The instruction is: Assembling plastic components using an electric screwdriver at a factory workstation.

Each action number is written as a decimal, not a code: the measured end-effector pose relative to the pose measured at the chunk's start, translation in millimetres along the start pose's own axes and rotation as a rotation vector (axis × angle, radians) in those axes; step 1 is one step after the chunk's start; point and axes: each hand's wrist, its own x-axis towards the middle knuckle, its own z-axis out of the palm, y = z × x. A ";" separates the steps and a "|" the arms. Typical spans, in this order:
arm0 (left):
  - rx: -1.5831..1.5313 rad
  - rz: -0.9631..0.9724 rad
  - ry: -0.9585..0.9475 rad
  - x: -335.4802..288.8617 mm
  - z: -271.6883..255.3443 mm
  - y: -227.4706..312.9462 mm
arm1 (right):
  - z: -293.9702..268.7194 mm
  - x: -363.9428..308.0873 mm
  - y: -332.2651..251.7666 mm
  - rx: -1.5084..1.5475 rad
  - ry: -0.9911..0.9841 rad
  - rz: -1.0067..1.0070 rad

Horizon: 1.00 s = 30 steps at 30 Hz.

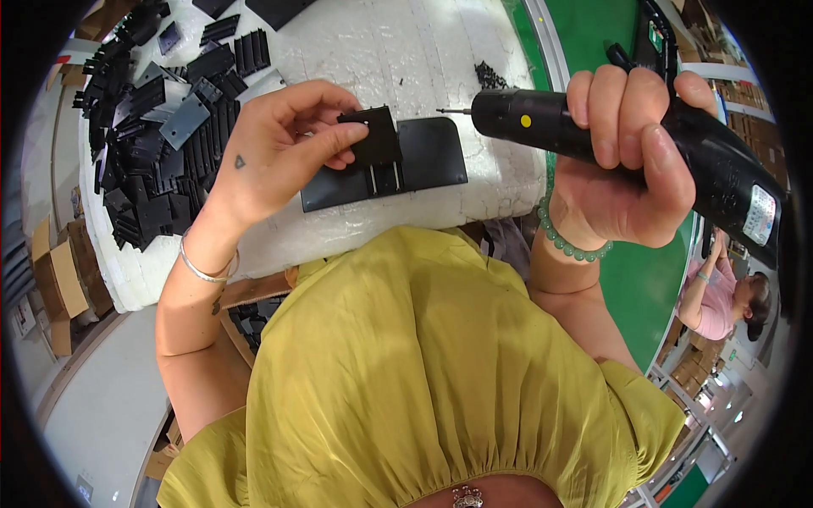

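Between the thumb and fingers of my left hand [284,148] is a small black plastic piece [377,135], roughly square. It stands over the middle of a wider black plastic plate [432,152] that lies on the white wrapped work surface; I cannot tell whether the two are joined. My right hand [622,152] grips a black electric screwdriver [529,118] with a yellow dot on its body. The thin bit points left, above the plate's right part and apart from it.
Many black plastic parts [186,169] are heaped on the left of the white work surface [339,51]. A small pile of black screws [489,76] lies at its far right. Behind, on the right, is a green floor [584,38]. A person in pink [720,296] is farther right.
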 end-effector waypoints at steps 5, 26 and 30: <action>0.168 -0.040 -0.048 -6.2 14.6 -13.2 | -4.8 -3.5 -0.7 0.044 -0.023 0.063; 0.790 0.303 0.157 -15.2 25.8 -17.5 | 8.7 -9.3 -1.0 0.076 -0.293 0.095; 0.687 0.115 -0.006 -4.8 23.0 -25.6 | 41.1 -15.1 -9.8 -0.087 -0.219 0.220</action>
